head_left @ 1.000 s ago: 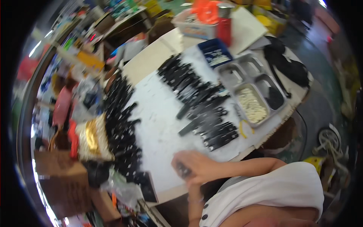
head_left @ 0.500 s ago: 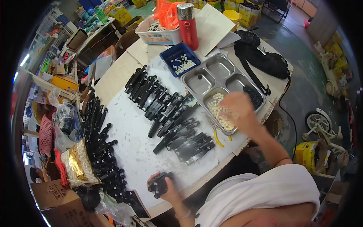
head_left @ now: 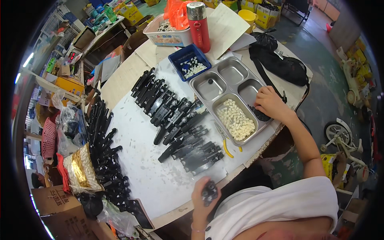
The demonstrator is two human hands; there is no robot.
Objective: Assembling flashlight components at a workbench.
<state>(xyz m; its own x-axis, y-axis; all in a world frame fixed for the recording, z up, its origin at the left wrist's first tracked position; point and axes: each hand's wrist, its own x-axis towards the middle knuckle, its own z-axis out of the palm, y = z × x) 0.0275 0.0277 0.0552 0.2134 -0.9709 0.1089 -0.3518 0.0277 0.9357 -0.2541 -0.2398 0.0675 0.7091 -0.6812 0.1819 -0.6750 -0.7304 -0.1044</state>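
The metal tray stands on the worktop. Below the tray, the left hand is holding a black part, fingers closed around it. The right hand is at the tray's right compartment, over small black pieces, fingers bent; I cannot tell whether it holds one. White pieces lie in the tray; long black parts lie in rows to its left.

Red silver-topped flask, yellow cup, black pouch, pink perforated basket, brown cardboard carton, small wheel
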